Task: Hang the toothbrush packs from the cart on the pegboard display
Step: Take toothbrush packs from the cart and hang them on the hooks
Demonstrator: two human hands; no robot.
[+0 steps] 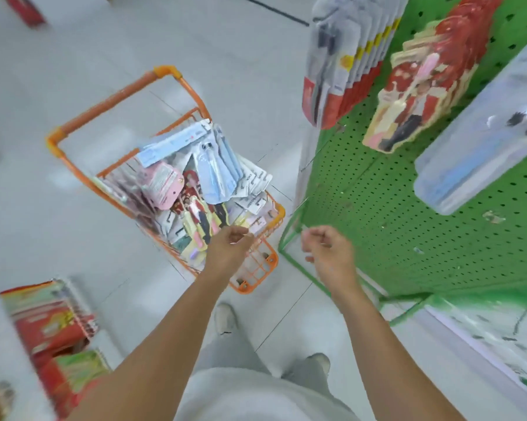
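Grey shop floor at centre holds the orange cart [257,276], both empty, loosely curled hands, left hand [227,247] and right hand [329,253], reaching; tangled toothbrush packs [216,174] could snag and spill.

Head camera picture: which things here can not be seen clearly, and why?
- Packs in the cart: print is blurred, lower packs are covered by upper ones.
- Pale pack on the pegboard: cut off by the right edge.
- Left hand and right hand: fingertips blurred.

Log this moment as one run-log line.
left hand: empty, over cart | right hand: empty, beside pegboard | packs: still in cart
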